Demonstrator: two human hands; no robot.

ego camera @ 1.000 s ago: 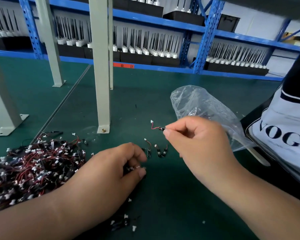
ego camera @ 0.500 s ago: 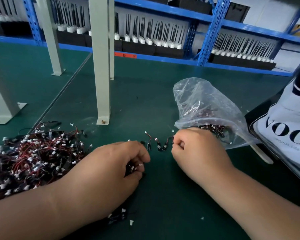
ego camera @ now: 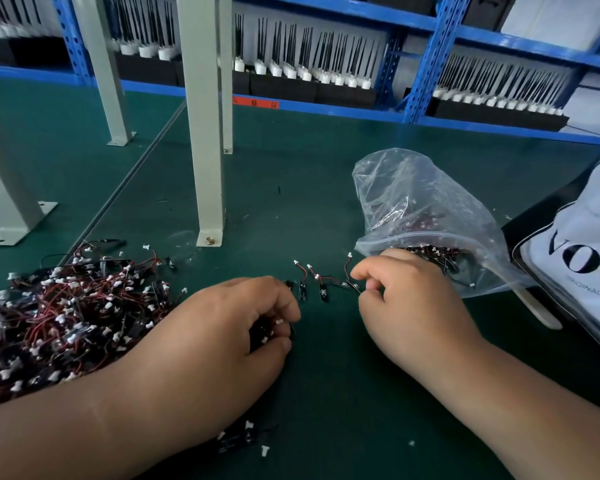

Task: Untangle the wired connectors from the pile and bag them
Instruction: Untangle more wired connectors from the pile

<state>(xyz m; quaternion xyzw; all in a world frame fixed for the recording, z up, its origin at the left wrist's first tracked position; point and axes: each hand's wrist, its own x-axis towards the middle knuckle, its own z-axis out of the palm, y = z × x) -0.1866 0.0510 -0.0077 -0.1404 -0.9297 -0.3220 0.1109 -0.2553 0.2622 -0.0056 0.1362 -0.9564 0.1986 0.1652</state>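
A tangled pile of wired connectors (ego camera: pixel 56 317), red and black leads with white plugs, lies at the left on the green mat. My left hand (ego camera: pixel 229 327) rests beside it, fingers curled round a small clump of connectors (ego camera: pixel 267 332). Between my hands a short row of separated connectors (ego camera: pixel 312 282) lies on the mat. My right hand (ego camera: pixel 406 299) pinches one connector (ego camera: pixel 349 275) at the right end of that row, on the mat. A clear zip bag (ego camera: pixel 426 216) holding several connectors lies just behind my right hand.
A grey post (ego camera: pixel 205 133) is bolted to the mat behind the row, with more posts at the left. Blue shelving (ego camera: pixel 426 60) with trays of black antennas runs along the back. A white printed bag (ego camera: pixel 586 237) sits at the right edge. Loose connectors (ego camera: pixel 239 441) lie under my left wrist.
My right hand came down from the air with its connector to the mat at the right end of the row. My left hand has stayed on its clump.
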